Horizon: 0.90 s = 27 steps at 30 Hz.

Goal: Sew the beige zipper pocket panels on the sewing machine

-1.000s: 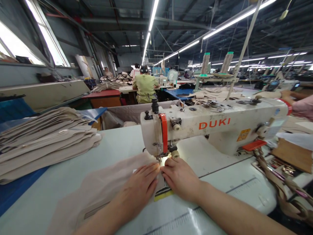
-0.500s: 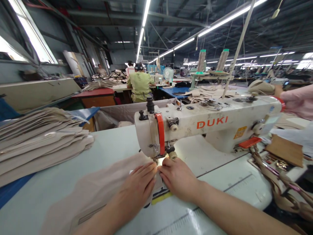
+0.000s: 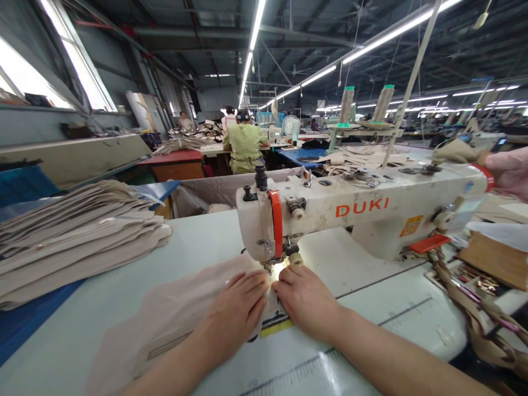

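Note:
A piece of beige fabric [image 3: 177, 313] lies flat on the pale sewing table [image 3: 198, 242], its right end under the needle of a white DUKI sewing machine [image 3: 355, 212]. My left hand [image 3: 237, 313] rests palm down on the fabric, fingers stretched toward the lit needle area. My right hand [image 3: 307, 300] presses flat on the fabric edge just right of the needle, fingertips almost touching those of the left.
A tall stack of beige fabric pieces [image 3: 78, 236] sits at the left on a blue surface. Brown straps [image 3: 474, 319] hang off the table's right side. Another person's hand [image 3: 509, 173] reaches in at the far right. A worker in green [image 3: 244, 144] sits further back.
Both hands stay flat at the needle; the fabric has shifted slightly toward the machine. The other person's hand at right has moved a little.

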Tool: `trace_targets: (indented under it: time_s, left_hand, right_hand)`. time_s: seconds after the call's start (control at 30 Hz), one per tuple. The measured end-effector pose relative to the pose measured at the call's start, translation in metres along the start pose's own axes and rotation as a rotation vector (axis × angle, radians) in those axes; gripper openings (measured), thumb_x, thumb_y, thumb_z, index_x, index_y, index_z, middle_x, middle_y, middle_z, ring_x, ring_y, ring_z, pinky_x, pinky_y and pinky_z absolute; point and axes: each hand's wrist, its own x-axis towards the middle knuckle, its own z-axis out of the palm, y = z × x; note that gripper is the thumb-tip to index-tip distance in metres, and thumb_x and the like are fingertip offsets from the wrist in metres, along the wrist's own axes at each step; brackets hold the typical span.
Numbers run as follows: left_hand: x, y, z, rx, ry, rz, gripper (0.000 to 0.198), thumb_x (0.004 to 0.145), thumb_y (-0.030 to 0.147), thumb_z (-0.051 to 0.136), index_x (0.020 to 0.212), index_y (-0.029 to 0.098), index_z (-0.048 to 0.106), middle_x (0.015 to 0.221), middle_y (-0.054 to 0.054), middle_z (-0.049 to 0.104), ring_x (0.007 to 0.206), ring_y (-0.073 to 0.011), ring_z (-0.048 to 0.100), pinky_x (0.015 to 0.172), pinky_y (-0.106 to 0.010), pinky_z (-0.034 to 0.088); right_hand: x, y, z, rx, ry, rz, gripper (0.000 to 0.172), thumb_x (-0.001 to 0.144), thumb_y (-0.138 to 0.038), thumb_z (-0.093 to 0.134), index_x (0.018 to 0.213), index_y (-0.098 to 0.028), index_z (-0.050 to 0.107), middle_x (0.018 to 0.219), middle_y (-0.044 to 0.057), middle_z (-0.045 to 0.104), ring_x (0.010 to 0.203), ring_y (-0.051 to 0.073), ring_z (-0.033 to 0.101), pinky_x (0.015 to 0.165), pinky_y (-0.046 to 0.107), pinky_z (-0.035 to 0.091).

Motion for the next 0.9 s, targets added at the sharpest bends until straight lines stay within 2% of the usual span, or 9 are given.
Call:
trace_targets:
  time_s: [0.13,0.3,0.67,0.8,0.9]
  left_hand:
    - [0.003,0.002,-0.003,-0.025,-0.005,-0.01,0.032,0.097,0.019,0.04,0.11,0.016,0.069,0.113,-0.009,0.073,0.106,-0.0194,0.067,0.099,-0.037,0.051]
    - [0.005,-0.003,0.0,-0.024,-0.005,-0.024,0.032,0.097,0.02,0.039,0.109,0.015,0.069,0.111,-0.011,0.073,0.103,-0.0222,0.068,0.097,-0.038,0.054]
    - [0.011,-0.017,0.009,-0.024,-0.073,-0.123,0.033,0.095,0.021,0.043,0.114,0.017,0.069,0.12,-0.011,0.071,0.111,-0.0256,0.066,0.101,-0.043,0.052]
    - [-0.007,-0.01,-0.002,-0.013,-0.094,-0.152,0.035,0.094,0.02,0.044,0.118,0.015,0.068,0.123,-0.012,0.07,0.114,-0.0253,0.065,0.102,-0.043,0.051]
    - [-0.033,0.005,-0.018,0.003,-0.174,-0.158,0.037,0.096,0.021,0.044,0.126,0.018,0.065,0.129,-0.009,0.067,0.119,-0.0219,0.062,0.108,-0.04,0.047]
  right_hand:
    - [0.002,0.001,0.0,0.0,0.0,0.001,0.007,0.093,-0.016,0.059,0.089,-0.016,0.065,0.092,0.007,0.063,0.093,0.022,0.054,0.082,0.033,0.043]
    - [0.003,0.002,0.003,-0.006,0.019,0.001,0.008,0.093,-0.016,0.059,0.09,-0.015,0.066,0.091,0.008,0.064,0.092,0.022,0.054,0.084,0.034,0.043]
    - [0.0,-0.001,0.001,0.011,0.056,0.006,0.008,0.091,-0.015,0.062,0.085,-0.016,0.067,0.089,0.006,0.065,0.091,0.022,0.054,0.082,0.033,0.043]
    - [-0.003,-0.002,0.001,0.048,0.088,-0.037,0.013,0.092,-0.013,0.059,0.083,-0.017,0.068,0.086,0.006,0.066,0.089,0.021,0.055,0.08,0.032,0.043]
    - [-0.007,-0.002,0.003,0.143,0.17,-0.093,0.016,0.094,-0.012,0.055,0.086,-0.018,0.069,0.082,0.005,0.066,0.085,0.021,0.055,0.078,0.031,0.043]
